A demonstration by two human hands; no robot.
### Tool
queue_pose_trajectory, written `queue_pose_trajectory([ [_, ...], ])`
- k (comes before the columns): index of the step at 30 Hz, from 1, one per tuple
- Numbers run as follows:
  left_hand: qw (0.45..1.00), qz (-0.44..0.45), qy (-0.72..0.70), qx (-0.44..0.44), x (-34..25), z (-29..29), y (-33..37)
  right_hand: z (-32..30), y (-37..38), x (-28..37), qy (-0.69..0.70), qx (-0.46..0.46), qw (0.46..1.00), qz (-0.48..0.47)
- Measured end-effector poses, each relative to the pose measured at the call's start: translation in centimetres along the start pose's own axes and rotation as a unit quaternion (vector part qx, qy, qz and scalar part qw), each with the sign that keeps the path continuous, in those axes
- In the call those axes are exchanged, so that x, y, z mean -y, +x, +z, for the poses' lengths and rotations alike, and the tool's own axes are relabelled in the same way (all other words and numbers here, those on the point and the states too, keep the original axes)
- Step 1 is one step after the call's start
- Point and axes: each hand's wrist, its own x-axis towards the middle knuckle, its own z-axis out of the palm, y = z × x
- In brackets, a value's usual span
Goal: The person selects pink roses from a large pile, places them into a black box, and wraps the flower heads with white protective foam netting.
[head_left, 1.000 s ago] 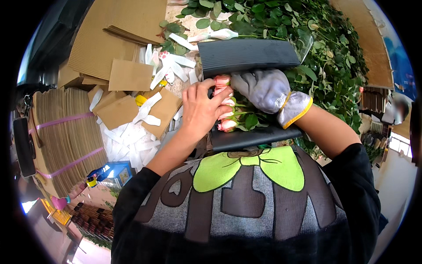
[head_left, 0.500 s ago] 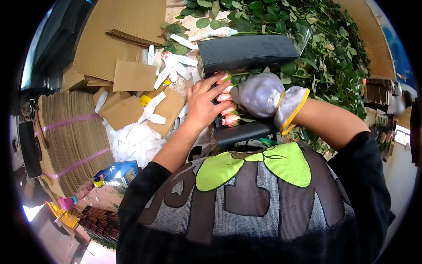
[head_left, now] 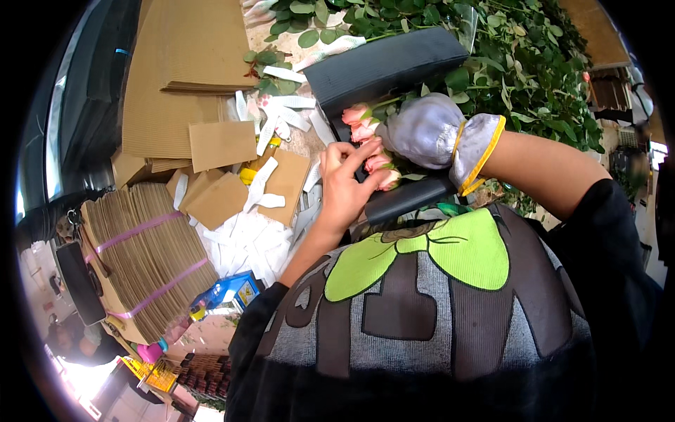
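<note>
Several pink roses (head_left: 355, 116) lie in a row, heads to the left, between two black ridged blocks, the farther one (head_left: 387, 67) and the nearer one (head_left: 411, 200). My bare left hand (head_left: 341, 186) reaches in from the left with bent fingers. Its thumb and index finger close on a rose head (head_left: 378, 163) in the lower part of the row. My right hand (head_left: 425, 133), in a lavender-grey glove with yellow trim, is balled just right of the heads, over the stems. Its fingertips are hidden beneath the glove's bulk.
Leafy green stems (head_left: 534, 91) heap up at the right and back. Left of my arm lie white mesh sleeves (head_left: 246, 243), cardboard sheets (head_left: 223, 144) and a strapped cardboard stack (head_left: 144, 246). A blue box (head_left: 239, 290) sits near my left elbow.
My left hand's fingers, spread over the rose heads before, have drawn together on a lower one. The upper heads now show more. The whole view has shifted and tilted slightly.
</note>
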Motion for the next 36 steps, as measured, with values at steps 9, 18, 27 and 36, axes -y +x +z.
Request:
queue_pose_trajectory([
  [9, 0.998, -0.059, -0.004, 0.009, 1.9, 0.3, -0.2, 1.0, 0.0, 0.2, 0.118, -0.165, 0.979, -0.003],
  [18, 0.998, 0.002, 0.068, 0.0, 2.0, 1.0, 0.6, -0.1, 0.4, -0.7, 0.018, -0.013, 0.995, 0.1],
  [27, 0.997, -0.07, -0.019, -0.016, 5.3, 0.4, -1.5, -3.6, -21.9, 2.8, -0.025, -0.159, 0.959, 0.234],
  [36, 0.959, -0.15, -0.239, -0.022, 4.9, 1.7, 0.2, 2.5, -15.2, 6.7, 0.231, -0.247, 0.937, -0.09],
])
